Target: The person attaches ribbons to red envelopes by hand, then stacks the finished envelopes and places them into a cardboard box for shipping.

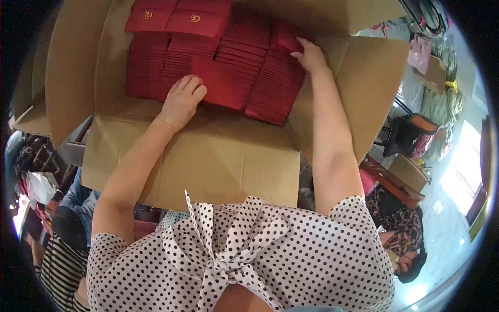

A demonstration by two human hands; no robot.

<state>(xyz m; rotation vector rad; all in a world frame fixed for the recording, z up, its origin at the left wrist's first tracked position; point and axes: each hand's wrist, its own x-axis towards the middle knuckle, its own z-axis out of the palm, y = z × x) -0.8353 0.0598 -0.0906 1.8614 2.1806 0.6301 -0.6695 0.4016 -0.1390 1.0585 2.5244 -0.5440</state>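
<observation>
Rows of flat red pouches (280, 78) are stacked tightly in an open cardboard box (208, 156). Two at the back left carry a gold emblem. One red pouch (223, 83) lies tilted across the front of the middle stacks, its plain face showing. With curled fingers, my left hand (182, 101) grips that pouch at its left edge; the fingertips are partly hidden. At the right-hand stack, my right hand (313, 56) has its thumb and fingers apart, touching the top pouches near the box's side wall.
Box flaps (377, 88) stand out on the right and on the left. A person in a patterned top (400, 223) is at the lower right, another in striped clothing (62, 270) at the lower left. A black and orange chair (410, 132) and plastic-wrapped bundles (439, 109) stand farther right.
</observation>
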